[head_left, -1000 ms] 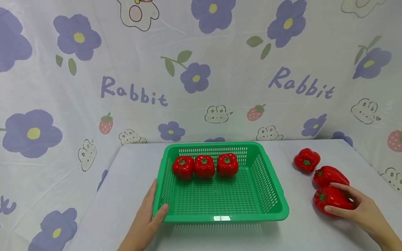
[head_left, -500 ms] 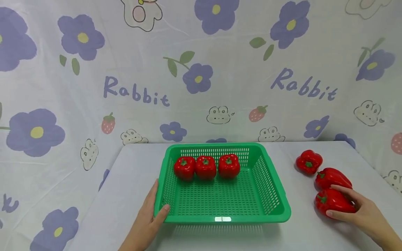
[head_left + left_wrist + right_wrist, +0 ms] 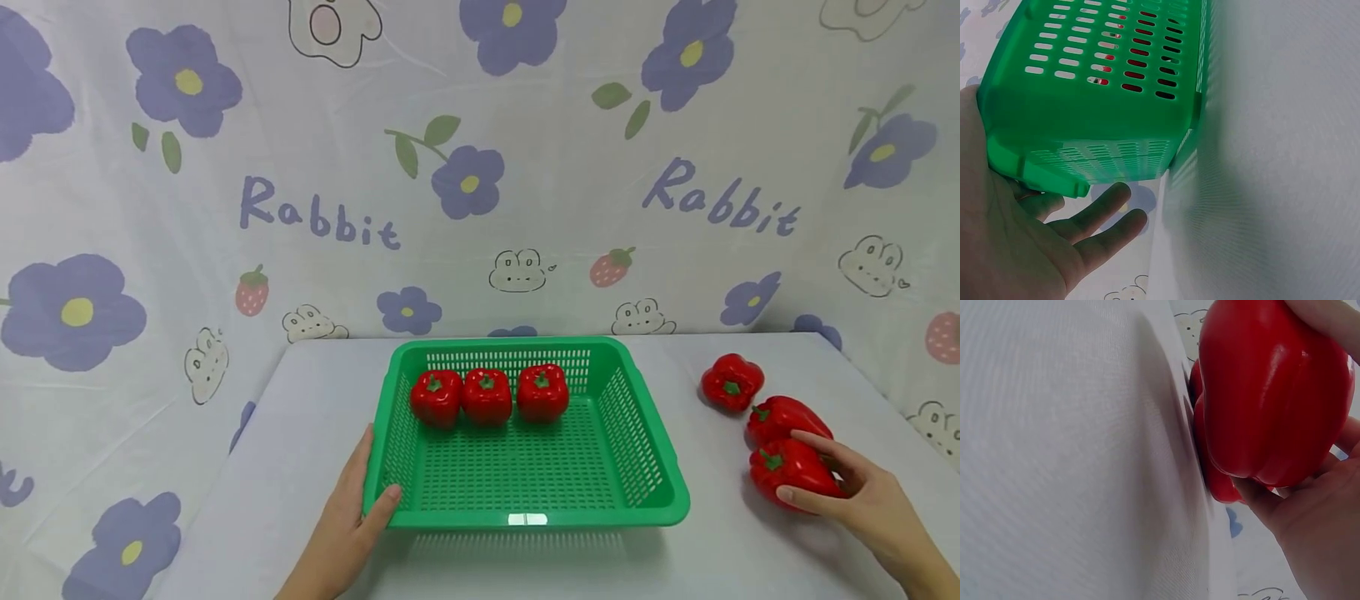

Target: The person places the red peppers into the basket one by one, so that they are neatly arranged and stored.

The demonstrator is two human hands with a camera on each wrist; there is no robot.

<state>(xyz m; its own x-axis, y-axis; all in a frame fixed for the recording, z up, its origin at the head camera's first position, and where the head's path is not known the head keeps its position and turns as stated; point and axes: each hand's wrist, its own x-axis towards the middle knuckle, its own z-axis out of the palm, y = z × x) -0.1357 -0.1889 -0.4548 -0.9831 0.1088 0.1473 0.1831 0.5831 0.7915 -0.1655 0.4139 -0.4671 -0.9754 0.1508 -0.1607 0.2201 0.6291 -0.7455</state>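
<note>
A green plastic basket (image 3: 525,518) with slotted walls stands on the table. Inside, along its back, sit three red bell peppers: left (image 3: 437,400), middle (image 3: 487,398), right (image 3: 542,395). My left hand (image 3: 347,521) holds the basket's left rim near the front corner, thumb over the rim; in the left wrist view some fingers extend below the basket. On the right, my right hand (image 3: 870,500) grips the nearest loose bell pepper (image 3: 1275,394) between thumb and fingers. Another bell pepper (image 3: 787,419) lies right behind it, partly hidden. A further bell pepper (image 3: 732,383) lies farther back.
A white cloth covers the table (image 3: 315,392). Behind it hangs a curtain (image 3: 555,183) printed with flowers, rabbits and strawberries. A strip of table lies between the basket's right side and the loose peppers.
The pepper in my right hand has tipped slightly, its stem end now a little higher. My left hand and the basket stay in place; the head view shifts slightly.
</note>
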